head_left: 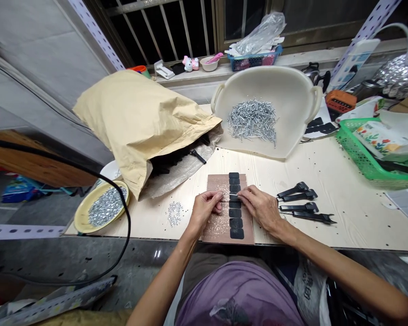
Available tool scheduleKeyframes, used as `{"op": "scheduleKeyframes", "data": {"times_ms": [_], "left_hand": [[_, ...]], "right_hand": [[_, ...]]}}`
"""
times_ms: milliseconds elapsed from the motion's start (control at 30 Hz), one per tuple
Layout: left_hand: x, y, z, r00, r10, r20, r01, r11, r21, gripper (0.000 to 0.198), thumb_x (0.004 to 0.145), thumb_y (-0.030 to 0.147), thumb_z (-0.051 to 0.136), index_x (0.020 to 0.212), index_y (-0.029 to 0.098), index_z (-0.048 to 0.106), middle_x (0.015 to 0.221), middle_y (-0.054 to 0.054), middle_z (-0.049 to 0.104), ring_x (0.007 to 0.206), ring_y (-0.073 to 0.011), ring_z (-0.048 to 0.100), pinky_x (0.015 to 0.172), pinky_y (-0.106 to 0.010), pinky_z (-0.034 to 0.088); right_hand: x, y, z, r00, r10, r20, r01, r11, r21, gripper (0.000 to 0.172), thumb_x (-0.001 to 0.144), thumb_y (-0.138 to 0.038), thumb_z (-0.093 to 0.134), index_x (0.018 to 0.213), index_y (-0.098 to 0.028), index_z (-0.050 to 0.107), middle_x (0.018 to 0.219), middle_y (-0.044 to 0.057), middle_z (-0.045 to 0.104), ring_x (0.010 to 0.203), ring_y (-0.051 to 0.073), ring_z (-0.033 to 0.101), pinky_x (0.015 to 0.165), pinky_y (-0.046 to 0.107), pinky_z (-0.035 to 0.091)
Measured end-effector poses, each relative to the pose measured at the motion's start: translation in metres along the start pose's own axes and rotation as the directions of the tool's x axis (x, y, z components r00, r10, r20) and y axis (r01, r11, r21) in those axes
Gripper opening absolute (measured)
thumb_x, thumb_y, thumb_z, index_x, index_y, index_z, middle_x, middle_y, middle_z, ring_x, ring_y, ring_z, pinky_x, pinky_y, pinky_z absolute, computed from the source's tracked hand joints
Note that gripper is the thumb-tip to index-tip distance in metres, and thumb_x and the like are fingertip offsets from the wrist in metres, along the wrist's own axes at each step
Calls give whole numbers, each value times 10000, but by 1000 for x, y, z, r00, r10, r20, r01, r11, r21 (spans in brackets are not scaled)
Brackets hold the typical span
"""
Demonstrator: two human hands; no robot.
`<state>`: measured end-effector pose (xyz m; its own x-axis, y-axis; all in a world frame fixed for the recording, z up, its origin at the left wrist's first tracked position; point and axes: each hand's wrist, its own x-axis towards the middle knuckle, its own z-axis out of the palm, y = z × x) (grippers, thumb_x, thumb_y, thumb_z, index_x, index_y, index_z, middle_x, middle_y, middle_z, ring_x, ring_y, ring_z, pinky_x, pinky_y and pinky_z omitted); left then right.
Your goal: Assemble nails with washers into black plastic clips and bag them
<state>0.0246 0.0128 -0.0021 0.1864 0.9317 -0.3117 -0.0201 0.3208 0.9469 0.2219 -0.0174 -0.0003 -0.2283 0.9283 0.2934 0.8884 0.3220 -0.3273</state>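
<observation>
Black rubber strip (234, 203), segmented, is lying lengthwise on a wooden board (216, 228) at the front edge of the table (347, 226), seemingly set between my two hands so that both can reach it. I am pinching a thin nail (230, 194) between the thumb and forefinger of my left hand (206, 212), holding it level just above the strip. My right hand (260, 209) is curling in from the other side, its fingers (245, 192) closing toward the same spot; whether they are grasping the nail, I cannot tell. More nails (253, 120) are heaping in a white tub (268, 79) behind the board, within reach. Silver screws (106, 206) are filling a yellow plate (83, 217) on the left, while black plastic parts (297, 199) are lying grouped on the right, apparently kept off the board.
</observation>
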Motion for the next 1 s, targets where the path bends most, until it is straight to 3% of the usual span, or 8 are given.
{"op": "scheduleKeyframes", "data": {"times_ms": [100,300,533,700,1000], "left_hand": [[3,-4,3,991,97,-95,-80,982,169,453,774,443,614,1127,160,622,643,4,593,466,-79,478,427,-192,393],[5,-13,3,917,382,-114,-290,836,466,313,811,366,591,1063,202,677,900,-53,653,715,-141,551,681,-258,440],[6,-17,5,898,416,-142,-310,828,466,249,814,318,592,1014,210,693,912,-50,669,755,-155,576,718,-258,433],[6,-16,4,898,426,-115,-311,796,519,259,842,318,554,1041,205,676,942,-58,654,813,-170,586,749,-273,442],[22,-8,26,803,592,68,-454,534,713,266,876,274,499,1086,256,662,1015,-82,578,963,-229,503,851,-373,423]], "right_hand": [[1,22,-1,999,15,-30,-18,993,-115,257,949,-331,400,956,-236,638,921,22,619,706,107,557,595,226,346],[13,55,7,1000,5,-8,-6,989,-149,259,945,-344,410,934,-235,645,944,18,611,663,97,517,587,230,305],[21,64,8,996,-71,48,72,997,-23,290,950,-334,392,901,-221,655,892,23,592,684,97,500,614,231,303],[32,68,7,994,-83,68,87,995,-51,316,957,-355,370,895,-216,647,894,22,576,663,95,472,592,231,284],[35,58,-4,992,-37,121,51,991,-121,302,950,-371,381,872,-231,637,876,15,571,631,96,463,548,234,239]]}}
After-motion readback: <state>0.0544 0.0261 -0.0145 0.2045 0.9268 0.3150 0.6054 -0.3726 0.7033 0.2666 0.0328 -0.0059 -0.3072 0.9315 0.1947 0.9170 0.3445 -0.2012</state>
